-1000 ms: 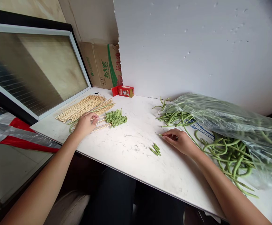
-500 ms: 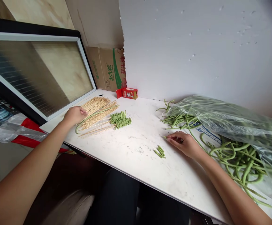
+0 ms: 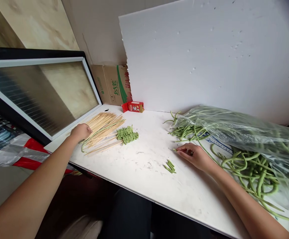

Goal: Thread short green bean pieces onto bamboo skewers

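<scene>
My left hand is closed at the left edge of a spread pile of bamboo skewers; whatever its fingers hold is hidden. A single long bean lies across these skewers. Just to the right are skewers threaded with short bean pieces, side by side on the white table. My right hand pinches a short bean piece, its tip showing past the fingers. Below and left of that hand, several cut bean pieces lie in a small group.
A clear plastic bag of long beans spills open along the right side. At the back are a small red box, a cardboard box and a white foam board. A framed glass panel leans at the left.
The view has tilted up slightly, so everything at the back sits lower in the picture. Both hands keep nearly the same places on the table.
</scene>
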### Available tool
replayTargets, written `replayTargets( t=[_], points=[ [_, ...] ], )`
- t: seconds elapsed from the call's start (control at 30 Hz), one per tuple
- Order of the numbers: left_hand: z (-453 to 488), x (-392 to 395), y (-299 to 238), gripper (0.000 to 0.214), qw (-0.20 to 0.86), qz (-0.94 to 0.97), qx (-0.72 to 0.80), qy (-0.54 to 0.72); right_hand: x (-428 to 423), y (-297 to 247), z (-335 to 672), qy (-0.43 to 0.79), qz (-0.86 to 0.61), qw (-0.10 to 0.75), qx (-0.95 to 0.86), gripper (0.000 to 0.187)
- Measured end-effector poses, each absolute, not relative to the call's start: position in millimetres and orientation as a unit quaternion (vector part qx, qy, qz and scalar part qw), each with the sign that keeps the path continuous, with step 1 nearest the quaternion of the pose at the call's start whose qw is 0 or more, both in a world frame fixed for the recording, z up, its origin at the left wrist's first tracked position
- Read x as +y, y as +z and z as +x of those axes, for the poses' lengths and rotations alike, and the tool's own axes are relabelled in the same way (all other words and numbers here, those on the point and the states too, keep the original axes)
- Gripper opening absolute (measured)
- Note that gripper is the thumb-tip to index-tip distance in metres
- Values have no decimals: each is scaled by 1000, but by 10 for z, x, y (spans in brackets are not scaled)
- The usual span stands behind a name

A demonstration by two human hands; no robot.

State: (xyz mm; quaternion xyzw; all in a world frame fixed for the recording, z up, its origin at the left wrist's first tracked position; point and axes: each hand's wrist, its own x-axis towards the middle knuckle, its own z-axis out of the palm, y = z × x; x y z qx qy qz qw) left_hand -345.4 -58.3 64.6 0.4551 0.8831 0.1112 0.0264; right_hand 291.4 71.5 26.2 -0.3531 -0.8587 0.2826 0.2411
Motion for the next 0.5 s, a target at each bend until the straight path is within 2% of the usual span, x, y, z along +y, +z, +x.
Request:
replayTargets(
  t=[0.2,0.5],
  points=[
    [-3453,-643,657,18,-10,470,878,92,713,283,2910,278,-352,253,-857,39],
    [-3397,-830,753,29,-60,499,849,167,735,262,2927,279,-349,299,-843,34]
  ],
)
